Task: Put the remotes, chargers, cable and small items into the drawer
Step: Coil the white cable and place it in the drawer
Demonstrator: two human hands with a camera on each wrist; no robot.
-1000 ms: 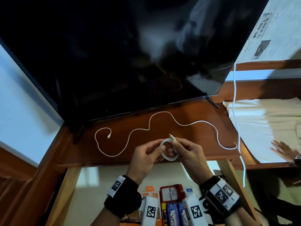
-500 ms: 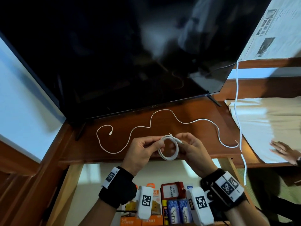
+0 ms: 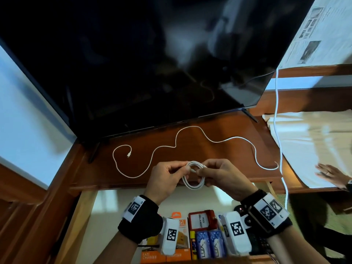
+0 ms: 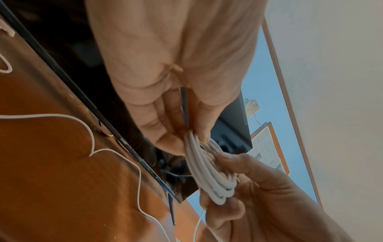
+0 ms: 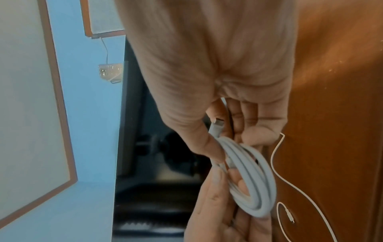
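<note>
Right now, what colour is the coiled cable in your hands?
White; the coiled cable, held by both hands, shows best in the right wrist view.

The head view is dim and wide-angle, its straight edges bowing near the corners — the dark television screen carries pale smeared reflections, and soft glare patches lie on the wooden tabletop. Both wrist views are grainy and soft, with the nearest skin blurred and warm light on the wood at the right wrist view's right edge — the blue wall is evenly lit.
</note>
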